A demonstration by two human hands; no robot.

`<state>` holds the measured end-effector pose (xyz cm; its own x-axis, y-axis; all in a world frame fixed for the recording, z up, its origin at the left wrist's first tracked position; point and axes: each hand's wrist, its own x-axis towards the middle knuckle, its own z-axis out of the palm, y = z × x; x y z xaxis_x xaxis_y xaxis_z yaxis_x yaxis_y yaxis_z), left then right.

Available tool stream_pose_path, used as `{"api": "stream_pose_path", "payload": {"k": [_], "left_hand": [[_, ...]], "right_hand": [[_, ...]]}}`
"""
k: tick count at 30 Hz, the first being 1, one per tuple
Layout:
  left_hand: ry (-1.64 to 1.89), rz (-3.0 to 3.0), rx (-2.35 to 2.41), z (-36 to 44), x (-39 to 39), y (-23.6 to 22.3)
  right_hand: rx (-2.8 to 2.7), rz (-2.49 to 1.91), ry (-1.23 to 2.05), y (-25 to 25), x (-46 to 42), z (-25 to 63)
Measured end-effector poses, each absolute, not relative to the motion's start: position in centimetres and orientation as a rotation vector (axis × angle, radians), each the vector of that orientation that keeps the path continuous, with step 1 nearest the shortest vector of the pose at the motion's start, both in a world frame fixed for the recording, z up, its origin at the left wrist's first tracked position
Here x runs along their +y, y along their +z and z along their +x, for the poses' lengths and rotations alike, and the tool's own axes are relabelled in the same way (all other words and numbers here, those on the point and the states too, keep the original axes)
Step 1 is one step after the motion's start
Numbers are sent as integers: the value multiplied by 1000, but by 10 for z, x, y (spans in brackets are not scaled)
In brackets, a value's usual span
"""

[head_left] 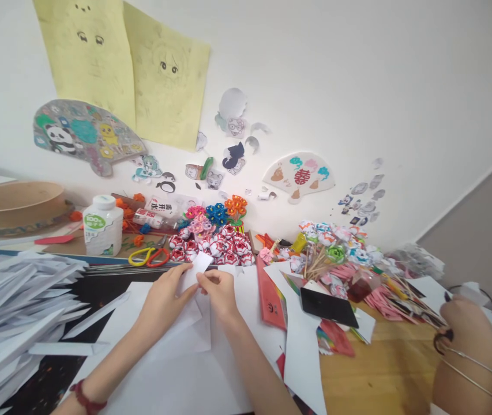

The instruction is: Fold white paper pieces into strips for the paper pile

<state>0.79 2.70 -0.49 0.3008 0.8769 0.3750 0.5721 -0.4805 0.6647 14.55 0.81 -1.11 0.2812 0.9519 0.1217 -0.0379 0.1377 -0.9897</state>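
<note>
My left hand (pixel 163 297) grips a small piece of white paper (pixel 201 263), which looks folded, from its left side. From the other side, my right hand (pixel 220 291) pinches the lower right edge of the same paper. Both hands are above large white sheets (pixel 185 374) spread on the table, and a smaller white sheet (pixel 200 331) lies just beneath them. A red band circles my left wrist. Beyond my fingers sits a cluster of red-and-white paper flowers (pixel 228 245).
Folded white paper strips (pixel 16 317) are heaped at left. Scissors (pixel 148 256) lie by a white bottle (pixel 102 225). Right of my hands are a red packet (pixel 269 294), a black phone (pixel 329 306) and bundled sticks (pixel 315 262). Another person's arm (pixel 466 346) reaches in at far right.
</note>
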Motion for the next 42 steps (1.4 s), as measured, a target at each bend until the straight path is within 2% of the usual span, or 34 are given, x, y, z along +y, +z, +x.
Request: {"api": "stream_pose_path", "payload": {"k": [4, 12, 16, 20, 23, 29, 36, 42], "left_hand": [[925, 2106, 1250, 8, 24, 0], [975, 1982, 1204, 9, 23, 1], [1019, 1726, 1011, 10, 22, 8], [904, 1351, 749, 7, 18, 17], [892, 1138, 776, 3, 18, 18], [1093, 937, 917, -4, 25, 15], [1072, 1262, 1007, -2, 22, 18], [1340, 1914, 1351, -4, 23, 19]], "right_hand": [[-1019, -1197, 916, -11, 8, 144], [-1016, -1175, 889, -12, 8, 146], [-1041, -1085, 983, -8, 7, 148], [-1080, -984, 1041, -4, 5, 149], [-1111, -967, 1060, -2, 4, 151], [-1117, -1097, 1081, -2, 8, 160], [-1096, -996, 1215, -2, 4, 165], [-1057, -956, 1295, -3, 3, 165]]}}
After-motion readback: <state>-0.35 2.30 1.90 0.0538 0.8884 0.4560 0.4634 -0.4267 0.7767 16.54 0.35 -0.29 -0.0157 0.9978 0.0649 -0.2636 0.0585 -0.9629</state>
